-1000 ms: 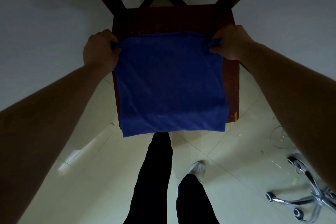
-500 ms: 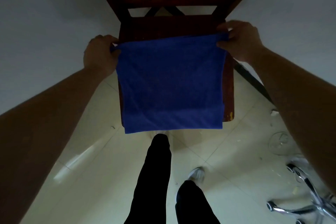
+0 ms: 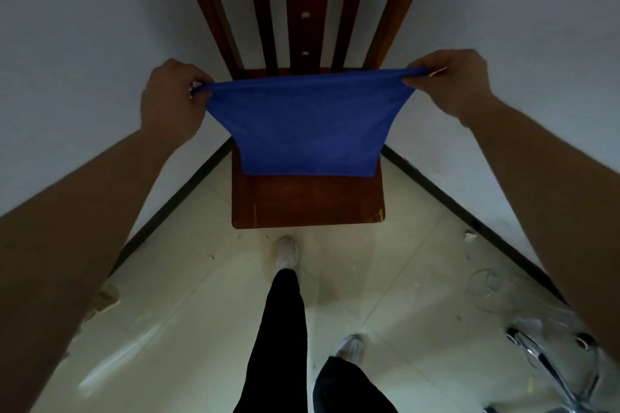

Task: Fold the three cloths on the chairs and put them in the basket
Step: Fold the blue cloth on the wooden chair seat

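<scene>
Nearest, the person's shoe point(image 3: 287, 251) stands on the tiled floor just in front of the chair point(image 3: 308, 203). A wheeled metal base point(image 3: 550, 369) lies well off to the chair's front right. Over the rear half of the chair's seat hangs the blue cloth point(image 3: 308, 131), with its top edge pulled taut. Its lower edge reaches about mid-seat, and whether it touches the wood cannot be told. The left hand point(image 3: 171, 97) pinches one top corner out past the chair's left side. The right hand point(image 3: 449, 84) pinches the other past its right side, fingers curled tight on the fabric. Behind them rises the chair's slatted back.

I judge this cloth to be mid-fold. No basket or other cloths show, so earlier progress is unknown. At least finishing this fold and carrying the cloth to the basket remain.
</scene>
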`<state>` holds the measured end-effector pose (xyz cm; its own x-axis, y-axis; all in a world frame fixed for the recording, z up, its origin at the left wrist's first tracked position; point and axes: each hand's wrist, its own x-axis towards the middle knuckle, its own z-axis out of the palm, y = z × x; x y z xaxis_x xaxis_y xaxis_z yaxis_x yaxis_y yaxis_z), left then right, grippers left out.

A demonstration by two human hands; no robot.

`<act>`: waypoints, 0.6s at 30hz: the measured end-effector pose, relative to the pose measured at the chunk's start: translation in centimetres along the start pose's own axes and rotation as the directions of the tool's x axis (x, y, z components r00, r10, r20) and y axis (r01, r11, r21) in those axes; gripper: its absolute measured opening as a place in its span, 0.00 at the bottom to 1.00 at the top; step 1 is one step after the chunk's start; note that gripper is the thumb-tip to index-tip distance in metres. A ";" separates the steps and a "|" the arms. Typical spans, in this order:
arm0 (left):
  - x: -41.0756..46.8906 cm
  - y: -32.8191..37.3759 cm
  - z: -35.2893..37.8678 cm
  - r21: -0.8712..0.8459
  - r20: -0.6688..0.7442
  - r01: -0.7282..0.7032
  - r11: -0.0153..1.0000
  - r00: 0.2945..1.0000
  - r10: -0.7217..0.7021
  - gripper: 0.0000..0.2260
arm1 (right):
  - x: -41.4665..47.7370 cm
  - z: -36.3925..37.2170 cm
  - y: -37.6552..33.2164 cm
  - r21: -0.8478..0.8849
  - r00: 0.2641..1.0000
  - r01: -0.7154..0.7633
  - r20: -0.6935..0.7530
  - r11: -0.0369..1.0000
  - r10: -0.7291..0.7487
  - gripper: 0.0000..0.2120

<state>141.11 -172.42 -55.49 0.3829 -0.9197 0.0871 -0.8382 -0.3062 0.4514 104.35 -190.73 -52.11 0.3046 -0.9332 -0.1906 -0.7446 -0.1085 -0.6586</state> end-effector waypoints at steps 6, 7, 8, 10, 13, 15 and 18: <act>0.4 4.0 -3.2 -0.073 -0.284 0.005 0.997 0.958 -0.025 0.12 | -1.3 -3.0 -2.5 0.039 0.983 0.109 -0.151 0.993 -0.102 0.09; -0.4 4.2 -3.0 -0.084 -0.291 0.007 0.996 0.956 -0.032 0.11 | -1.9 -2.9 -2.2 0.040 0.986 0.105 -0.133 0.994 -0.099 0.09; -1.4 4.1 -2.5 -0.092 -0.289 0.012 0.996 0.957 -0.038 0.09 | -2.6 -2.7 -1.7 0.032 0.990 0.094 -0.109 0.995 -0.090 0.09; -4.3 3.7 -0.7 -0.080 -0.253 0.005 0.997 0.967 -0.026 0.05 | -4.4 -1.5 0.1 0.032 0.999 0.028 -0.043 0.999 -0.027 0.09; -9.2 1.8 3.5 -0.016 -0.065 -0.031 0.999 0.997 0.030 0.03 | -7.5 2.5 4.2 0.004 0.994 -0.097 0.055 0.995 0.097 0.08; -12.3 0.0 6.8 0.021 0.159 0.012 1.000 0.987 -0.015 0.07 | -9.1 6.2 7.7 -0.134 0.984 -0.123 0.108 0.983 0.138 0.08; -16.8 -1.6 10.9 0.103 0.421 0.072 0.992 0.900 -0.109 0.10 | -11.5 11.4 12.3 -0.368 0.949 -0.086 0.253 0.926 0.189 0.10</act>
<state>131.80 -159.17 -67.39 0.2723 -0.8983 -0.3448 -0.8438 -0.3952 0.3631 98.43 -177.40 -66.29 0.2988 -0.8195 -0.4890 -0.9342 -0.1465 -0.3252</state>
